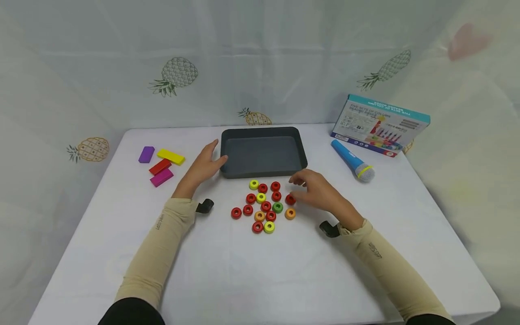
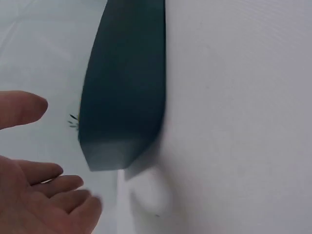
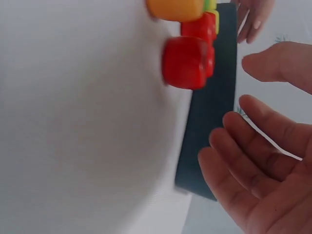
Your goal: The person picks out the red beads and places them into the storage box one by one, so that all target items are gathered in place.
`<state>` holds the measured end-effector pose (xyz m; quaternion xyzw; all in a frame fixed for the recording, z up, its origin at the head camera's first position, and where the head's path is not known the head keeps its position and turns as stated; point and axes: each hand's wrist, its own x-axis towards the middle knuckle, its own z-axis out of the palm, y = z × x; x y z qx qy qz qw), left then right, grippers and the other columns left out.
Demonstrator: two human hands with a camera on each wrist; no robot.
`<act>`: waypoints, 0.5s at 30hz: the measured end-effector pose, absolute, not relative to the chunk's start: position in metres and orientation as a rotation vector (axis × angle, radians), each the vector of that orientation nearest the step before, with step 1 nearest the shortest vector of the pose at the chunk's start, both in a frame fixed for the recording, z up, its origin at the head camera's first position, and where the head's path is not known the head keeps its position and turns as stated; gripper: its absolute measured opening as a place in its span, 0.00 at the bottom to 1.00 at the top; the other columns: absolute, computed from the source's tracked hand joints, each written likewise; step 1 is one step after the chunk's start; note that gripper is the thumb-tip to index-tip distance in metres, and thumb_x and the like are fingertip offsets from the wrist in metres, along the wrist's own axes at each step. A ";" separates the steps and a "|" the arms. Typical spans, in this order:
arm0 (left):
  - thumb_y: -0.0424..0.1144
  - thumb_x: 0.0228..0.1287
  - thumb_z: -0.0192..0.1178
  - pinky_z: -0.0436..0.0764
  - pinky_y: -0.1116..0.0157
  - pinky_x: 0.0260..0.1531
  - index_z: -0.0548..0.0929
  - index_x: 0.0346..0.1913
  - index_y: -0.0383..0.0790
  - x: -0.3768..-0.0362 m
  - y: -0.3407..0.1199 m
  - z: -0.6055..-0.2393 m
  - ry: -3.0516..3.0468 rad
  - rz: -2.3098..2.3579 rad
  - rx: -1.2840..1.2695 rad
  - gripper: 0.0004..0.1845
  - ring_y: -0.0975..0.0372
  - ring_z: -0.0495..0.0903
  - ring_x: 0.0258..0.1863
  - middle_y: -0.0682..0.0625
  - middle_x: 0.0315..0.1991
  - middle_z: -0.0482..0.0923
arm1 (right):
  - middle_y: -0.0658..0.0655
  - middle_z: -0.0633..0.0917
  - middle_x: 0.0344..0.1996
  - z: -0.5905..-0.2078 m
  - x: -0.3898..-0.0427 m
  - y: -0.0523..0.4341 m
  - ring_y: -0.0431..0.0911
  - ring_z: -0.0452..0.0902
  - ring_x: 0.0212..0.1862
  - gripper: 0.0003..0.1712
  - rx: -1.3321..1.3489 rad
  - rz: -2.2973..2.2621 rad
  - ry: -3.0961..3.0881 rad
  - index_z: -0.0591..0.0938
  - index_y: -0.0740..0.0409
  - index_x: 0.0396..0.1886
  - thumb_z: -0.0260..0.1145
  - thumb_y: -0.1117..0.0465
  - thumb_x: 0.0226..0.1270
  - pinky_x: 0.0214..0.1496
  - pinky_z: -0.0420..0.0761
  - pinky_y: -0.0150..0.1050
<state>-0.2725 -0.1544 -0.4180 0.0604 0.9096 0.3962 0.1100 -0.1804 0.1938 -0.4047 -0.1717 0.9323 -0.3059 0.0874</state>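
A dark grey rectangular tray (image 1: 264,155) lies at the back middle of the table. By its left edge is my left hand (image 1: 201,169), fingers spread and nothing held; in the left wrist view a gap shows between this hand (image 2: 48,200) and the tray (image 2: 124,87). My right hand (image 1: 317,192) hovers near the tray's front right corner, beside a red ring (image 1: 290,199). In the right wrist view its fingers (image 3: 258,161) are loosely bent and hold nothing. Several small rings, red (image 1: 236,213), yellow (image 1: 269,227), orange (image 1: 290,213) and green (image 1: 277,207), lie in front of the tray.
To the left lie a purple block (image 1: 146,154), a yellow block (image 1: 171,156), a red block (image 1: 160,166) and a magenta block (image 1: 161,177). A blue toy microphone (image 1: 352,160) lies at the right, near a printed box (image 1: 379,126) at the back right.
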 end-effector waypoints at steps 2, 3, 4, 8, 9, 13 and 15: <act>0.51 0.76 0.53 0.55 0.46 0.79 0.41 0.83 0.46 -0.273 -0.158 -0.422 2.610 1.226 0.165 0.44 0.47 0.51 0.81 0.43 0.83 0.42 | 0.60 0.84 0.50 -0.409 -0.179 0.196 0.53 0.80 0.53 0.22 -0.529 -0.909 2.754 0.82 0.62 0.55 0.74 0.60 0.62 0.57 0.84 0.51; 0.50 0.76 0.53 0.55 0.47 0.79 0.41 0.83 0.45 -0.273 -0.159 -0.425 2.577 1.259 0.160 0.44 0.47 0.51 0.81 0.43 0.83 0.42 | 0.60 0.85 0.49 -0.410 -0.178 0.197 0.53 0.81 0.52 0.23 -0.539 -0.913 2.745 0.82 0.62 0.55 0.74 0.61 0.61 0.57 0.84 0.51; 0.50 0.76 0.53 0.56 0.48 0.79 0.41 0.83 0.45 -0.274 -0.161 -0.427 2.546 1.288 0.157 0.44 0.48 0.51 0.81 0.44 0.84 0.42 | 0.60 0.85 0.49 -0.412 -0.177 0.198 0.53 0.81 0.52 0.23 -0.546 -0.911 2.739 0.82 0.62 0.54 0.75 0.61 0.60 0.56 0.84 0.51; 0.48 0.76 0.55 0.55 0.51 0.79 0.41 0.83 0.46 -0.275 -0.165 -0.436 2.446 1.390 0.155 0.44 0.53 0.49 0.82 0.47 0.84 0.43 | 0.59 0.86 0.48 -0.417 -0.173 0.202 0.52 0.82 0.51 0.23 -0.571 -0.920 2.728 0.83 0.63 0.54 0.76 0.62 0.59 0.56 0.85 0.50; 0.47 0.76 0.55 0.55 0.52 0.79 0.41 0.83 0.47 -0.274 -0.165 -0.437 2.423 1.414 0.151 0.43 0.54 0.49 0.82 0.47 0.84 0.43 | 0.59 0.86 0.48 -0.418 -0.172 0.203 0.51 0.82 0.51 0.24 -0.577 -0.928 2.723 0.83 0.63 0.54 0.76 0.62 0.59 0.56 0.85 0.50; 0.47 0.76 0.55 0.57 0.52 0.79 0.43 0.83 0.50 -0.273 -0.165 -0.443 2.381 1.459 0.148 0.42 0.55 0.52 0.81 0.49 0.83 0.46 | 0.58 0.85 0.48 -0.423 -0.170 0.205 0.50 0.81 0.50 0.25 -0.607 -0.934 2.713 0.83 0.62 0.55 0.77 0.62 0.58 0.56 0.85 0.49; 0.47 0.76 0.55 0.58 0.52 0.78 0.44 0.83 0.50 -0.273 -0.165 -0.445 2.373 1.470 0.158 0.41 0.55 0.54 0.81 0.49 0.83 0.47 | 0.58 0.85 0.49 -0.425 -0.170 0.204 0.49 0.81 0.50 0.25 -0.604 -0.916 2.712 0.83 0.61 0.56 0.77 0.61 0.58 0.56 0.85 0.48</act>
